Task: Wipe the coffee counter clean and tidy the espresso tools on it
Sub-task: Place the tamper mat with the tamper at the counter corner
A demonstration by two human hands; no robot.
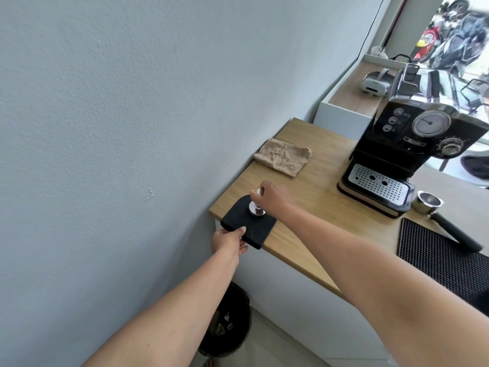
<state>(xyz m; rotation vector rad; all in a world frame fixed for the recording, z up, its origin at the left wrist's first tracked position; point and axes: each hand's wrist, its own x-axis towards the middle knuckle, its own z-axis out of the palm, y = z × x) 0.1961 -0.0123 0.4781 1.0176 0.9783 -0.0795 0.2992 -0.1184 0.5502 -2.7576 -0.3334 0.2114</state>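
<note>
A black tamping mat (238, 221) lies at the near left corner of the wooden counter (312, 207), hanging over its edge. My left hand (230, 241) pinches the mat's overhanging corner. A metal tamper (256, 207) stands upright on the mat, and my right hand (272, 196) grips its handle from above. A folded beige cloth (283, 157) lies by the wall further back. A portafilter (434, 207) with a black handle lies to the right of the espresso machine (407, 152).
A black ribbed bar mat (444, 263) covers the counter's near right. A dark waste bin (227, 324) stands on the floor below the counter's corner. The wall runs close along the left. A higher shelf with a white headset (375, 84) is behind.
</note>
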